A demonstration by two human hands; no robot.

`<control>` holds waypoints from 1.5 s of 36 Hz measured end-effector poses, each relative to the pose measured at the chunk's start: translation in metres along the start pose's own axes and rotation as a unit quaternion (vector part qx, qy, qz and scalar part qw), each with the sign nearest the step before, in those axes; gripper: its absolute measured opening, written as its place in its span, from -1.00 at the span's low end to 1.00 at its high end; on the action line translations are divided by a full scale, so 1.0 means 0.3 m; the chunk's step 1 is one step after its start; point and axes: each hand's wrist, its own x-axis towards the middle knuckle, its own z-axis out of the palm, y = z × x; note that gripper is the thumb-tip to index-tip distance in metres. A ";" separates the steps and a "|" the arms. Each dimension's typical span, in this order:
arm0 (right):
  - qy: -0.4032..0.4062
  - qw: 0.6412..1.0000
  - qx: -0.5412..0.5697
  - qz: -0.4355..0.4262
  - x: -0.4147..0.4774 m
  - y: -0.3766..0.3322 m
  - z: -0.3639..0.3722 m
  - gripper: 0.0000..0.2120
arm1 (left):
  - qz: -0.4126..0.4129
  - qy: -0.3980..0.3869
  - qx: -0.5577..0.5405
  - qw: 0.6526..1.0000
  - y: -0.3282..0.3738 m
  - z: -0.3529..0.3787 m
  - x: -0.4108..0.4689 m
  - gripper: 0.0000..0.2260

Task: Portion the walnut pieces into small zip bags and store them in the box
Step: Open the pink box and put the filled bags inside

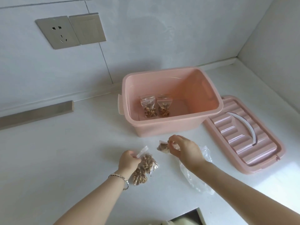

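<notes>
An open pink box (164, 129) stands on the white counter. Two small zip bags of walnut pieces lie on its floor, one on the left (148, 106) and one on the right (163, 106). In front of the box, my left hand (128, 161) pinches the top of a zip bag (145, 164) filled with walnut pieces that rests on the counter. Another walnut-filled bag (138, 178) lies just below it. My right hand (183, 149) pinches a small zip bag of walnuts (163, 146), held just above the counter.
The pink box lid (248, 137) with a white handle lies flat to the right of the box. Crumpled clear plastic (194, 181) lies under my right forearm. A wall socket (57, 32) sits at the upper left. A dark opening (191, 216) shows at the counter's near edge.
</notes>
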 end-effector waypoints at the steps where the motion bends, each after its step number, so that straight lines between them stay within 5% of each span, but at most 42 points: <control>1: -0.007 1.000 0.020 0.016 -0.010 0.006 -0.030 -0.90 | 0.013 -0.007 -0.006 1.000 0.005 0.000 -0.003 -0.93; 11: 0.064 0.992 0.106 0.003 0.032 -0.013 -0.311 -0.96 | 0.177 -0.081 -0.116 0.974 0.164 -0.117 -0.194 -0.84; 16: 0.119 0.990 0.067 -0.035 0.166 -0.013 -0.394 -0.94 | 0.281 -0.027 -0.178 0.943 0.372 -0.219 -0.256 -0.85; 21: 0.069 0.996 0.044 -0.026 0.351 0.016 -0.379 -0.95 | 0.327 0.043 -0.152 0.932 0.528 -0.259 -0.165 -0.76; 26: -0.032 0.999 -0.002 0.017 0.528 0.073 -0.264 -0.88 | 0.299 0.070 -0.066 0.950 0.622 -0.219 0.096 -0.70; 32: -0.173 0.980 -0.085 0.051 0.654 0.144 -0.128 -0.83 | 0.110 0.011 0.057 0.992 0.605 -0.113 0.336 -0.72; 36: -0.197 0.975 -0.070 0.073 0.694 0.172 -0.084 -0.81 | 0.035 -0.003 0.059 0.998 0.578 -0.059 0.411 -0.70; 42: -0.167 0.981 -0.045 0.087 0.682 0.177 -0.095 -0.73 | 0.053 0.002 0.102 0.993 0.589 -0.051 0.385 -0.75; 46: -0.085 0.995 -0.028 0.039 0.604 0.131 -0.169 -0.73 | 0.171 0.006 0.159 0.972 0.601 -0.120 0.286 -0.63; 51: 0.083 0.992 0.069 -0.071 0.404 0.016 -0.237 -0.82 | 0.384 0.150 0.174 0.894 0.507 -0.237 0.096 -0.65; 54: 0.112 0.978 0.112 -0.137 0.267 -0.055 -0.224 -0.86 | 0.341 0.176 0.167 0.908 0.394 -0.259 0.058 -0.54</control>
